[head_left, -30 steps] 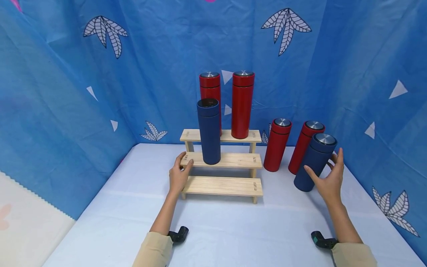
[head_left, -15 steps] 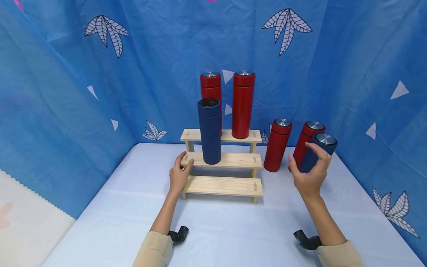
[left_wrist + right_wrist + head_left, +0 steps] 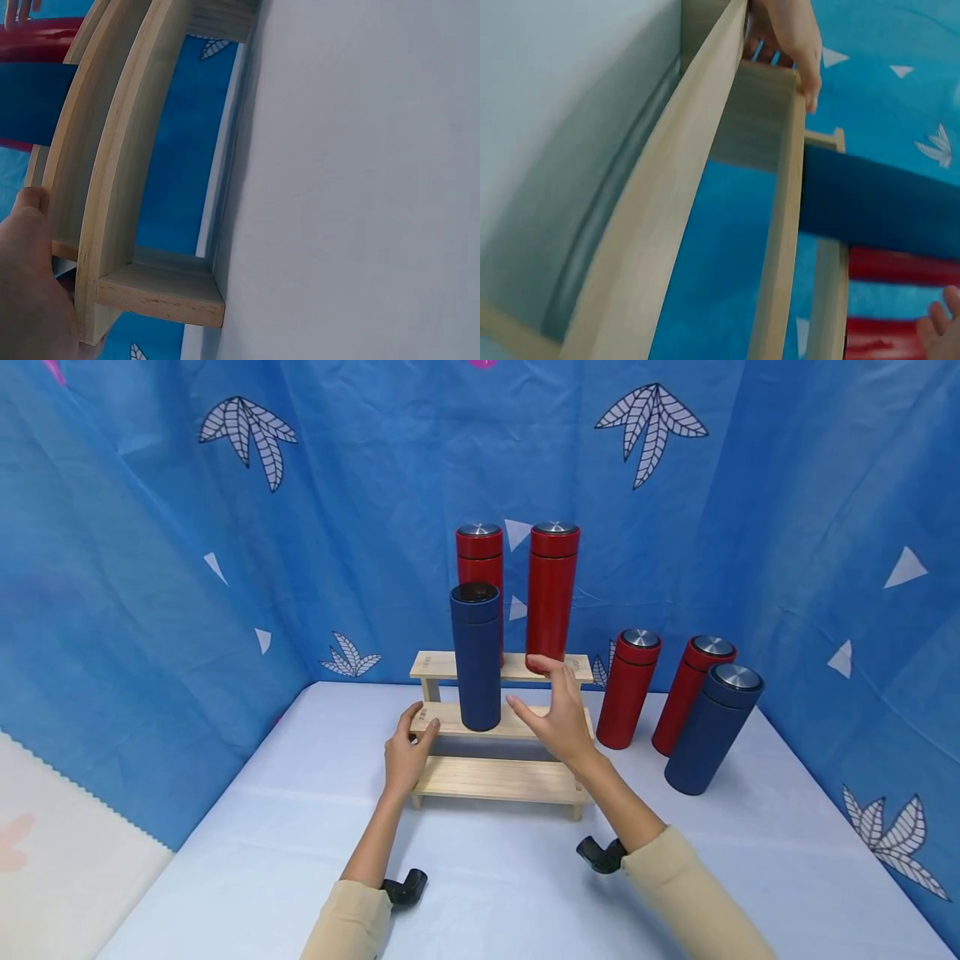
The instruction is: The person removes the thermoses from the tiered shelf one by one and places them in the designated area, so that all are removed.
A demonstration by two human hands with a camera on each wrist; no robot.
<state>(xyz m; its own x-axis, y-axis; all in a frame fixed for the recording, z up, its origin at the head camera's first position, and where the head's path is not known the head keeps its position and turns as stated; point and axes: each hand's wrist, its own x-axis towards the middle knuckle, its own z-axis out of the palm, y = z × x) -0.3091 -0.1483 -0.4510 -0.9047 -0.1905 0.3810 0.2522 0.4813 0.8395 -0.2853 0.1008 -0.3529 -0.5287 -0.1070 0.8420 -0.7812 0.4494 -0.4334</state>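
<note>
My left hand (image 3: 406, 762) grips the left end of the middle shelf on a three-tier wooden stand (image 3: 498, 778), its thumb over the board in the left wrist view. A blue thermos flask (image 3: 477, 664) stands upright on that shelf, left of centre. My right hand (image 3: 564, 724) is to the right of this flask, thumb and fingers spread in a C, with nothing held. In the right wrist view, its fingers (image 3: 940, 324) show at the right edge. Two red thermos flasks stand on the top shelf: the left one (image 3: 480, 553) partly behind the blue flask, the right one (image 3: 553, 589) behind my right hand.
Right of the stand, on the white-covered table (image 3: 480, 893), are a red flask (image 3: 632, 689), another red flask (image 3: 690, 693) and a blue flask (image 3: 712, 731) partly in front of it. A blue patterned curtain (image 3: 360, 527) hangs behind and at both sides.
My right hand has left the blue flask on the table and moved left to the stand's middle shelf. My left hand keeps its hold on the stand.
</note>
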